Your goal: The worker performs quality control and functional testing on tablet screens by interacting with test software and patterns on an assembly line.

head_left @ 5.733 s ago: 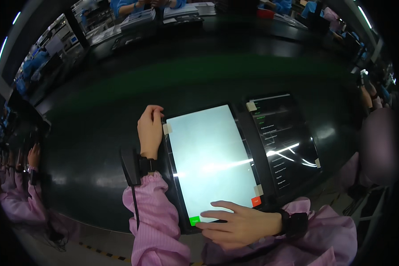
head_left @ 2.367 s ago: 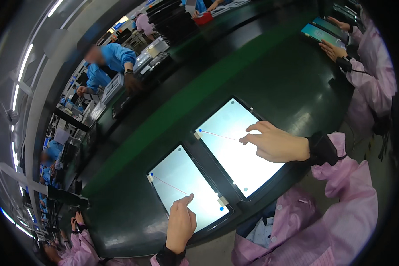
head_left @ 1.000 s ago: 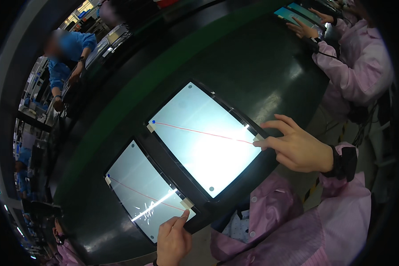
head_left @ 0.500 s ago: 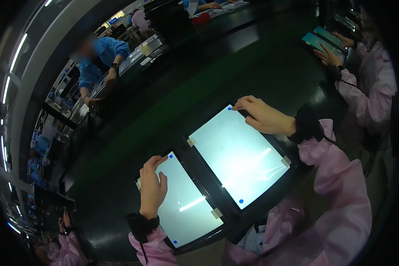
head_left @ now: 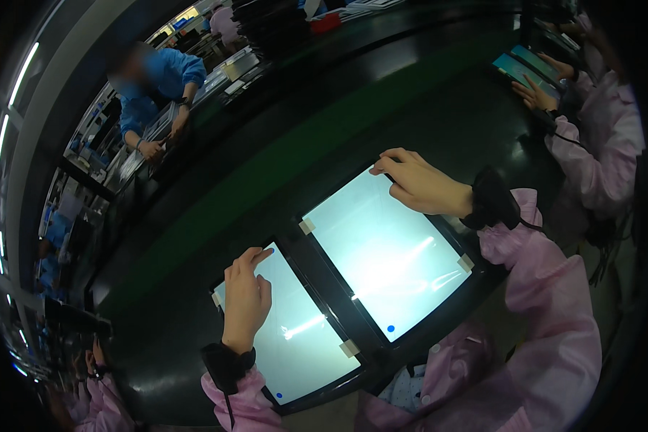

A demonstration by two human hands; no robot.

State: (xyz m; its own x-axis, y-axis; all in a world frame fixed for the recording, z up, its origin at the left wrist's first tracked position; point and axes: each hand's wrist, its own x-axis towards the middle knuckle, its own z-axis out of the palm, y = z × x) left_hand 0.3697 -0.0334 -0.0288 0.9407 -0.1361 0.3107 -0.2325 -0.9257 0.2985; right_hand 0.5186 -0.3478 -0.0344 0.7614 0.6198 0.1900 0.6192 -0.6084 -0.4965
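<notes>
Two tablets with lit white screens lie side by side on the dark table, a left tablet (head_left: 295, 309) and a right tablet (head_left: 381, 252). Beige tape pieces sit on their side edges. My left hand (head_left: 246, 299) is over the left tablet's far left part, index fingertip at a blue dot (head_left: 271, 250) in the top corner. My right hand (head_left: 428, 185) reaches over the right tablet's far edge; its fingertip covers the top corner. Both hands are empty, thumbs apart from the fingers. Each screen also shows a blue dot near its lower corner.
A dark green strip (head_left: 266, 158) runs along the dark table (head_left: 475, 115). At the far right, a co-worker's hands (head_left: 536, 93) touch another pair of screens (head_left: 518, 70). Across the table a person in blue (head_left: 158, 83) leans over flat parts. Another co-worker's pink sleeve (head_left: 108, 399) shows lower left.
My left index finger has moved onto its blue dot. My right fingertip has shifted slightly left and now hides the top dot. The view has shifted a little.
</notes>
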